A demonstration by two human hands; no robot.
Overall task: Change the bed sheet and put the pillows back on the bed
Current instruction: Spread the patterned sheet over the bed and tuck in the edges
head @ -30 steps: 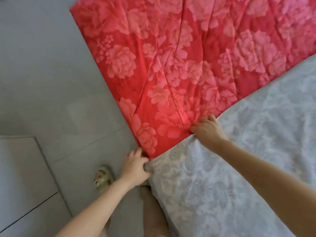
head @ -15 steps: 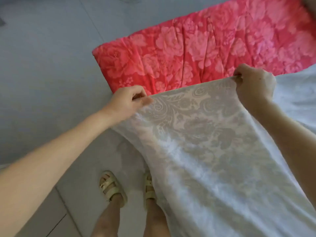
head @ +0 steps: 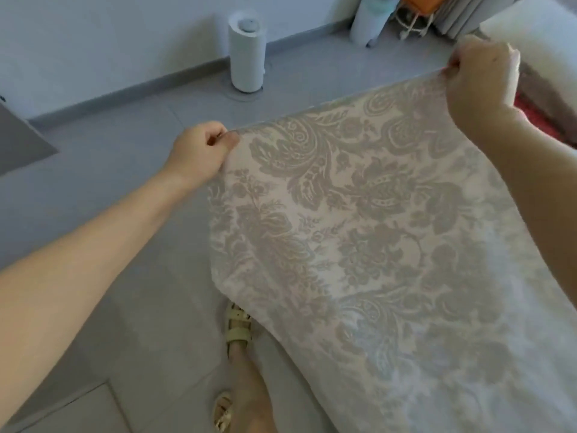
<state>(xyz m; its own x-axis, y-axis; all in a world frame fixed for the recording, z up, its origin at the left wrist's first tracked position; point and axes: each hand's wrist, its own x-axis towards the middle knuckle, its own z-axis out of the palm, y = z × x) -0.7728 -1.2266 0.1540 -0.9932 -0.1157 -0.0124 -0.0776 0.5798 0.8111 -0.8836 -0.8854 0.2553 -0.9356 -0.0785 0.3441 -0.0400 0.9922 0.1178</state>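
Note:
A white bed sheet [head: 374, 232] with a grey floral pattern is stretched in the air in front of me. My left hand [head: 199, 151] pinches its top edge at the left corner. At the upper right my right hand [head: 484, 73] grips the same edge. The sheet hangs down and to the right, hiding most of the bed. A sliver of the red floral mattress pad [head: 537, 117] shows below my right wrist. A white pillow-like shape [head: 537, 35] lies at the top right.
A white cylindrical appliance [head: 246, 54] stands on the grey tiled floor near the wall. Rolled items and a curtain [head: 374, 23] sit at the top right. My sandalled feet [head: 239, 332] stand beside the hanging sheet. A grey furniture corner [head: 18, 142] juts in at left.
Both hands picked up the sheet's edge from the red pad and raised it up and away. The view tilted up, so the red pad is now nearly hidden.

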